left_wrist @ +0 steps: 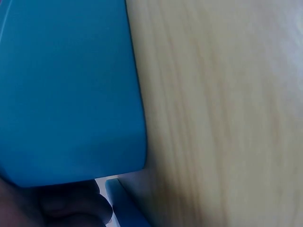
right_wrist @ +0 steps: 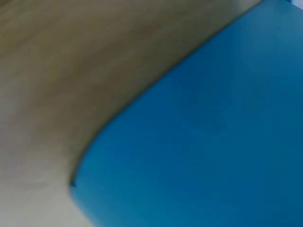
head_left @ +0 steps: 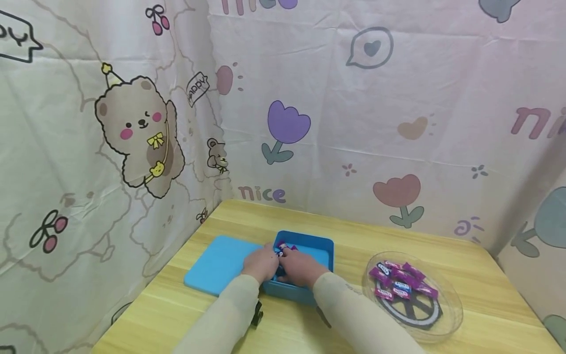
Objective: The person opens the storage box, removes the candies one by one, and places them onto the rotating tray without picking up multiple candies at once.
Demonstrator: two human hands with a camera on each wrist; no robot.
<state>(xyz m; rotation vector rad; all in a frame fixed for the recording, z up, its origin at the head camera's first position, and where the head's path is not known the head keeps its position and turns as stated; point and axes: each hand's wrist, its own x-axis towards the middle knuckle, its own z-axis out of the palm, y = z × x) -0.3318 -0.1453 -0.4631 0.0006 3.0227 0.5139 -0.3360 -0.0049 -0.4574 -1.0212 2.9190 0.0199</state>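
A blue rectangular box (head_left: pixel 289 292) stands uncovered on the table. Inside, toward its left end, lie several purple-wrapped candies (head_left: pixel 289 247), partly covered by the hands. My left hand (head_left: pixel 262 263) holds the box's left wall; in the left wrist view its fingers (left_wrist: pixel 75 205) curl along the outside of that wall. Over the front rim my right hand (head_left: pixel 302 268) reaches in, its fingers among the candies; whether it pinches one is hidden. The right wrist view shows only the box's outer wall (right_wrist: pixel 199 142) and tabletop.
A flat light-blue lid (head_left: pixel 221 263) lies left of the box. To the right, a clear round dish (head_left: pixel 455 312) holds several more candies (head_left: pixel 400 280). A small dark object (head_left: pixel 257 313) shows beside the left sleeve. Patterned cloth (head_left: pixel 336 113) hangs behind and left of the wooden table.
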